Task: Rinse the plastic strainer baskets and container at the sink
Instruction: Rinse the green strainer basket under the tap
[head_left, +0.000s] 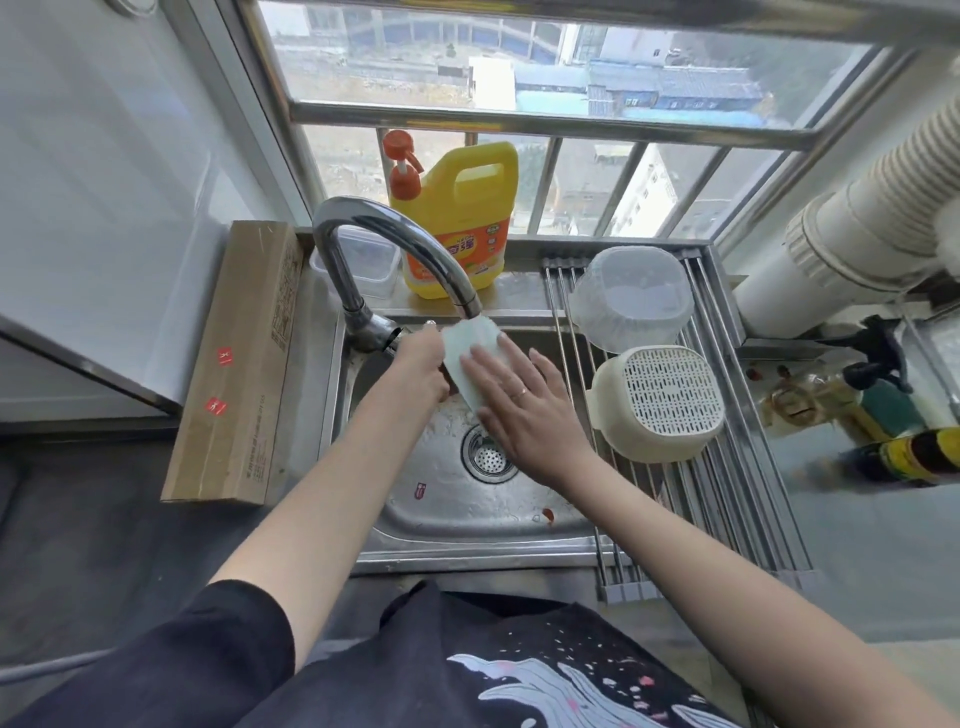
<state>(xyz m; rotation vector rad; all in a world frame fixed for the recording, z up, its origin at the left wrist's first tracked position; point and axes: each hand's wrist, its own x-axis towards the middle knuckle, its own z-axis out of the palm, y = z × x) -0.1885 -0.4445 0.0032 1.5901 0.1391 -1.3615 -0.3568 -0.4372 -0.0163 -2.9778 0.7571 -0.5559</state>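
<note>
Under the faucet spout, my left hand grips a pale green plastic piece over the steel sink. My right hand lies flat against the front of that piece with fingers straight. A cream strainer basket lies upside down on the roll-up drying rack to the right. Behind it, a translucent white container also stands upside down on the rack.
A yellow detergent jug with an orange pump and a clear lidded box stand on the ledge behind the sink. A long cardboard box lies left of the sink. Bottles crowd the counter at right. The drain sits mid-basin.
</note>
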